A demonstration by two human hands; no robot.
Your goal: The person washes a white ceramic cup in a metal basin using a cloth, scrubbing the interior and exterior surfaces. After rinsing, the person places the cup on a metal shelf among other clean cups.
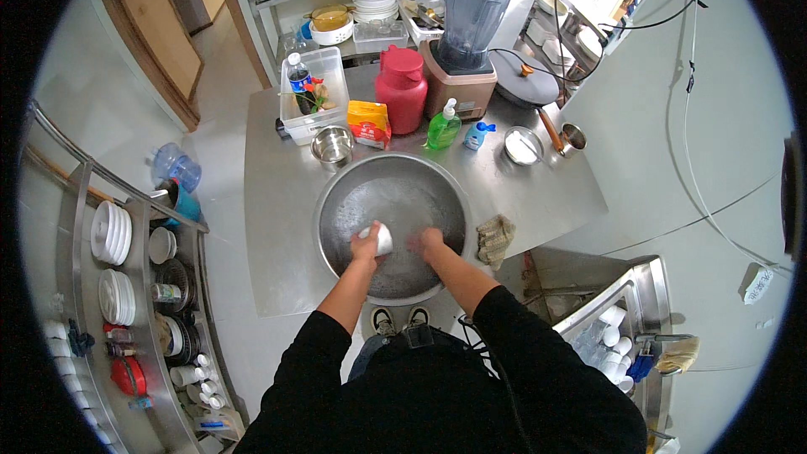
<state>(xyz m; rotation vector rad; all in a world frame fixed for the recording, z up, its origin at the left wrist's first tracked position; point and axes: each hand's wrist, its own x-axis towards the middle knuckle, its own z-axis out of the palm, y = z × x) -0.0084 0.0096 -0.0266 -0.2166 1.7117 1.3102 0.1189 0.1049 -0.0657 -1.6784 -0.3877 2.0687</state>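
Note:
A wide metal basin (391, 180) stands at the near edge of the steel table, its inside wet-looking. Over its left half my left hand (365, 246) grips a white cup (384, 239), tilted on its side. Across from it, my right hand (427, 244) is low in the basin, apart from the cup. Its fingers are blurred, so I cannot make out whether they hold anything. Right of the rim lies a crumpled checked cloth (495, 239). Behind the basin are a green pump bottle (444, 128) and a small blue-capped bottle (478, 136).
At the back of the steel table (284, 221) stand a blender (470, 25), a red jug (401, 91), a plastic bin (315, 116) and a lidded pan (526, 79). Several white cups fill a steel sink (656, 290) at right. A shelf rack (142, 252) with dishes flanks the left.

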